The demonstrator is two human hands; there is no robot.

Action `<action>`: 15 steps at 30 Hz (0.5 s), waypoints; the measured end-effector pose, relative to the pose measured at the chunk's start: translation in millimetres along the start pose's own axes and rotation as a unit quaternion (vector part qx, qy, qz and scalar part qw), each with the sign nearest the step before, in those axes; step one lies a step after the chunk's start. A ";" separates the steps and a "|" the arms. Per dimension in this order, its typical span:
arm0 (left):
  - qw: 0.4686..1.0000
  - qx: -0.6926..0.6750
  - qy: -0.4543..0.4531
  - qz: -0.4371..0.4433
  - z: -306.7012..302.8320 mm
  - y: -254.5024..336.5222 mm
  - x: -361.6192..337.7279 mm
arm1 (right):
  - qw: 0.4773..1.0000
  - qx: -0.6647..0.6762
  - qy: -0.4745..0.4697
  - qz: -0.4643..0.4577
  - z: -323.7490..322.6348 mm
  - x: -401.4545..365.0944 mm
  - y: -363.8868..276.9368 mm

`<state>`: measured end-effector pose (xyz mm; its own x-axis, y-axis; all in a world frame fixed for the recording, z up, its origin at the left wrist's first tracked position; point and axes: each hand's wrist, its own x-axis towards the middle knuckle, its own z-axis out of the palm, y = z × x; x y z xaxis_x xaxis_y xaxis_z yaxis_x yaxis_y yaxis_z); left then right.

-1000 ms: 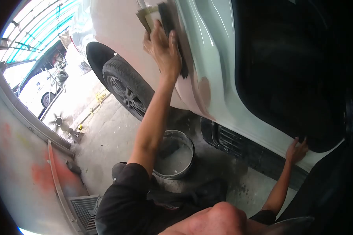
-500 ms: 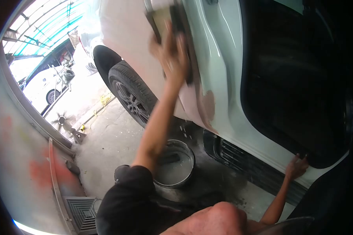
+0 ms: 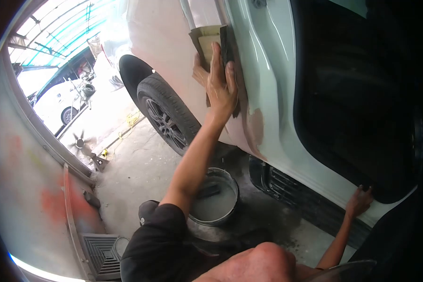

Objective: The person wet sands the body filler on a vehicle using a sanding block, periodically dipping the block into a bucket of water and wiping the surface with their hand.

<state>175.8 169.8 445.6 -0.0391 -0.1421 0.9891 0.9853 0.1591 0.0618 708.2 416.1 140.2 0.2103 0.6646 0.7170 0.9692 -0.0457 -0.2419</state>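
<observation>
My left hand (image 3: pixel 219 89) presses a sanding block (image 3: pixel 210 43) against the pinkish, partly stripped rear panel (image 3: pixel 167 51) of a white vehicle. The block is tan, with a dark sheet of sandpaper folded up around its sides. The fingers lie along its back, and the hand looks wet. Low on the right, my right hand (image 3: pixel 360 201) rests on the white door sill (image 3: pixel 310 176), fingers stretched out and apart, by the dark door opening (image 3: pixel 352 108).
A bucket (image 3: pixel 216 207) of cloudy water stands on the concrete floor below, a dark object in it. The rear wheel (image 3: pixel 167 117) is left of the panel, a black side step (image 3: pixel 286 188) under the sill. A paint-marked panel (image 3: pixel 28 188) and a jack stand (image 3: pixel 98 162) are at left.
My left hand has slid the sanding block down along the panel. My right hand stays at the sill. The whole view has shifted slightly.
</observation>
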 end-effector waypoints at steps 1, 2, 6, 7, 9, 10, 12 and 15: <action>1.000 -0.007 0.002 -0.013 0.3 3.9 2.5 | 1.000 -0.001 0.018 -0.022 6.5 1.5 5.0; 1.000 -0.018 0.021 -0.005 10.5 -4.1 25.5 | 0.998 0.001 0.035 -0.045 15.1 4.7 6.9; 1.000 0.003 -0.016 -0.016 19.2 -7.4 133.4 | 0.999 0.000 0.019 -0.030 1.6 4.3 -2.6; 0.999 0.003 -0.027 -0.021 21.2 -15.1 118.2 | 1.000 -0.002 -0.004 -0.018 -8.3 4.5 -9.0; 0.996 -0.051 0.047 0.050 24.8 -15.1 60.0 | 1.000 0.007 0.016 -0.025 -1.1 5.2 -3.0; 0.998 -0.029 0.034 0.037 12.8 -1.9 23.0 | 0.999 0.015 0.023 -0.024 2.3 1.0 -2.6; 1.000 -0.013 0.020 0.015 5.2 5.9 10.8 | 1.000 0.016 0.017 -0.020 -0.6 0.9 -3.1; 0.996 -0.028 0.078 0.042 37.9 -30.0 100.5 | 1.000 0.012 -0.001 -0.004 -1.0 1.7 -5.4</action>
<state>136.0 187.7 548.3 0.0665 -0.2813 0.9573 0.9919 0.1223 -0.0329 703.5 416.7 143.4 0.2021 0.6669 0.7173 0.9676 -0.0229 -0.2513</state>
